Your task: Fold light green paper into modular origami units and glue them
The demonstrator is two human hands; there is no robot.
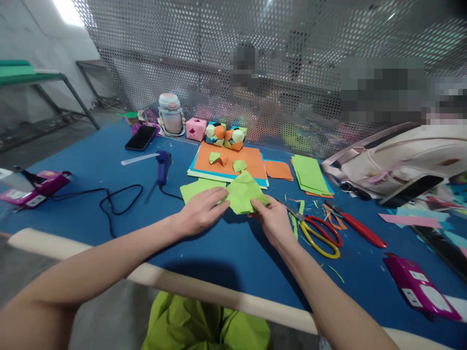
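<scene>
A creased sheet of light green paper is held up a little over the blue table. My right hand pinches its lower right edge between thumb and fingers. At the sheet's left edge, my left hand is closed, fingertips on the paper; its thumb is mostly hidden. Another flat green sheet lies partly beneath my left hand. Just behind, small folded green pieces rest on a stack of orange, blue and pale green paper. Scissors with red and yellow handles lie right of my right hand.
A blue glue gun and its cord lie to the left, near a phone and a bottle. Paper cubes stand by the mesh panel. Red-handled pliers, green sheets and a pale bag are rightward.
</scene>
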